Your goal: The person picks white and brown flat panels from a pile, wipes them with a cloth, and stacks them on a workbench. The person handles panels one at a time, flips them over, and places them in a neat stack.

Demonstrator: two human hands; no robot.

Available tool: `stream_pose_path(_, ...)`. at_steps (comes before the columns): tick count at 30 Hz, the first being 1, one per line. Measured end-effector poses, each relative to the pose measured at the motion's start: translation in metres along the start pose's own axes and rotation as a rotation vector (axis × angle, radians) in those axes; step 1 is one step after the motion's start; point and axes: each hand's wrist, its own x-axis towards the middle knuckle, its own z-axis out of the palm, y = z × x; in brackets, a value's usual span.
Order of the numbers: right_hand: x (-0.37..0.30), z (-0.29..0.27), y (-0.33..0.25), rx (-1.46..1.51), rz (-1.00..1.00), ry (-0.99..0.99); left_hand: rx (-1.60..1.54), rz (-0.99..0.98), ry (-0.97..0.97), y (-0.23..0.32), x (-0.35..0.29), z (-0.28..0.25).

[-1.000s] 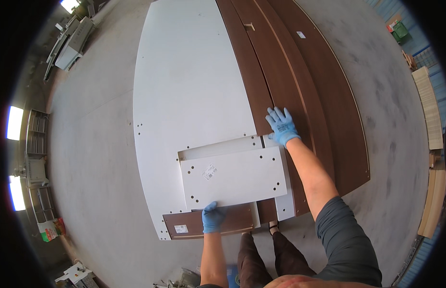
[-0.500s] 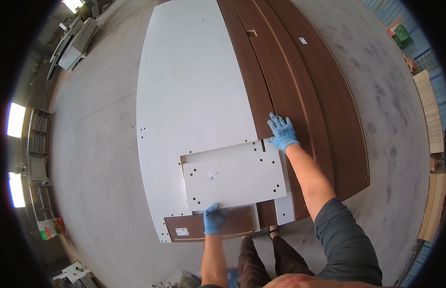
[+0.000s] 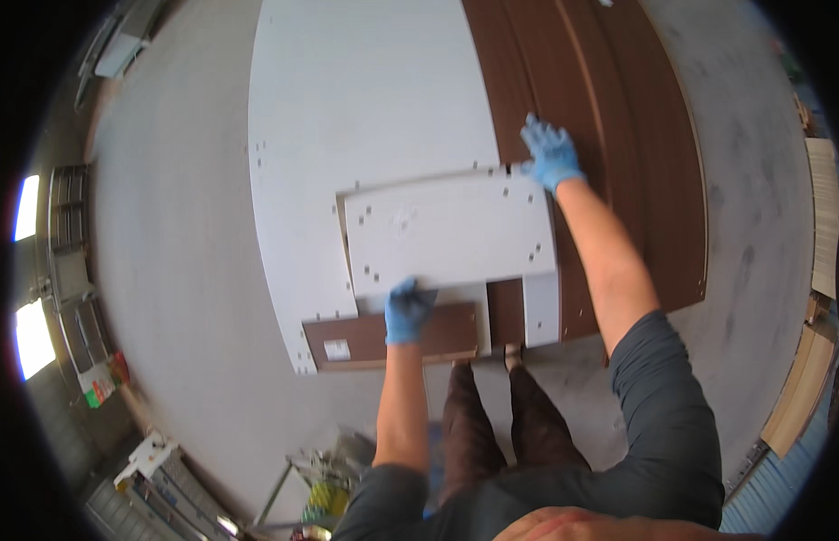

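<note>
Head view: left fingers [image 3: 404,290] grip small white panel [image 3: 456,230] at near edge, right fingers [image 3: 539,140] fanned beyond

No word or number can be read; only labels and marks show. A pale rectangular label [image 3: 403,219] sits on the small white board [image 3: 456,236], left of its middle and nearer the upper edge, its print smeared by blur. A white label [image 3: 336,349] sticks to the narrow brown board [image 3: 410,335], close to its left edge, the print too small to make out. A small white patch [image 3: 605,3] on the broad brown board [image 3: 659,180] is cut by the view's top edge. Faint dark marks cross the blue-gloved right hand [image 3: 553,159], illegible.
</note>
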Motion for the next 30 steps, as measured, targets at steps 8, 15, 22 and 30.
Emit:
stream_pose_path(8, -0.005, -0.016, -0.005, 0.044, 0.058, -0.035, -0.227, -0.015, 0.059, -0.003, 0.01, 0.004)
stream_pose_path(15, -0.017, 0.017, -0.015, 0.146, 0.181, 0.198, -0.131, 0.072, -0.016, -0.001, 0.011, -0.004)
stream_pose_path(22, -0.07, 0.052, -0.038, 0.286, 0.176, 0.485, -0.148, 0.054, 0.006, 0.012, 0.019, 0.001)
stream_pose_path(30, -0.106, 0.073, -0.06, 0.273, 0.181, 0.513, -0.127, 0.102, 0.388, -0.005, -0.011, 0.066)
